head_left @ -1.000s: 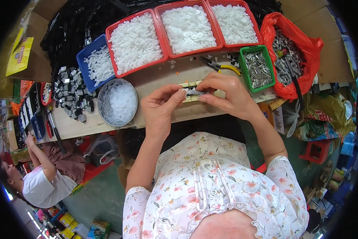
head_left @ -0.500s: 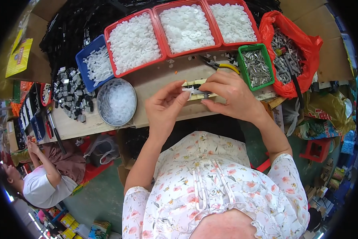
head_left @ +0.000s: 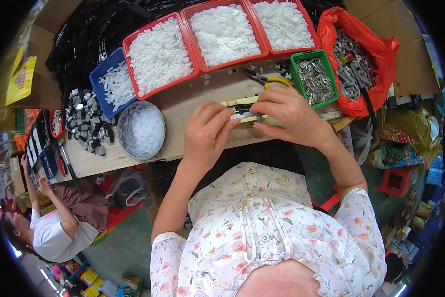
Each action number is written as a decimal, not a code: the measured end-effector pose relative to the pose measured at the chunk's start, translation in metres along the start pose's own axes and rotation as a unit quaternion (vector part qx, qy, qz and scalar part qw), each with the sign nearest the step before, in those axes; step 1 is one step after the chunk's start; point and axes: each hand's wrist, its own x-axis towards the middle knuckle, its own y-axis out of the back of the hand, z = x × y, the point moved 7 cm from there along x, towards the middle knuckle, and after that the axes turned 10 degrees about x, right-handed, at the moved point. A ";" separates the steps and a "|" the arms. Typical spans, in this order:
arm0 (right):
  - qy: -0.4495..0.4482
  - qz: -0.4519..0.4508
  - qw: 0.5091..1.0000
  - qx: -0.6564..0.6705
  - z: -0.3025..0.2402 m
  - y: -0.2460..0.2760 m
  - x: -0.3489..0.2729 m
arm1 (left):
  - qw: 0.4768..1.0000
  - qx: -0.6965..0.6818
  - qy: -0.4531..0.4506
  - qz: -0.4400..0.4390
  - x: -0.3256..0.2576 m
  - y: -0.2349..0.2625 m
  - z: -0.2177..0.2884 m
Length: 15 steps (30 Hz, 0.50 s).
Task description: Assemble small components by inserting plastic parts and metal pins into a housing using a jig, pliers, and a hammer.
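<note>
I have both hands at the pale jig point(head_left: 242, 105) mid-bench: left hand point(head_left: 207, 136) pinching a small white part point(head_left: 238, 116) onto it, right hand point(head_left: 289, 116) curled closed over its right end. This looks like the seating step; next needs a careful push home while the jig is held steady.

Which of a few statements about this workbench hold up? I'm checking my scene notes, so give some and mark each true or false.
1. Both the left hand and the right hand touch the small pale strip-shaped workpiece. True.
2. The round metal tin holds dark screws. False: it holds clear whitish pieces.
3. The green plastic bin holds small metal parts. True.
4. The yellow-handled pliers are in the right hand. False: they lie on the wooden bench, beyond the hands.
</note>
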 end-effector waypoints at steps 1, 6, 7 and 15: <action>-0.007 -0.003 1.000 -0.010 0.004 -0.001 -0.001 | 1.000 -0.001 0.000 0.001 0.001 -0.001 -0.001; -0.046 -0.039 0.998 -0.032 0.023 -0.008 -0.002 | 0.999 0.044 0.021 0.007 -0.006 -0.010 -0.016; -0.052 -0.046 0.997 -0.041 0.024 -0.010 -0.002 | 0.999 0.043 0.022 0.008 -0.007 -0.012 -0.018; -0.059 -0.069 0.995 -0.041 0.029 -0.013 -0.001 | 0.998 0.062 0.008 0.016 -0.010 -0.015 -0.018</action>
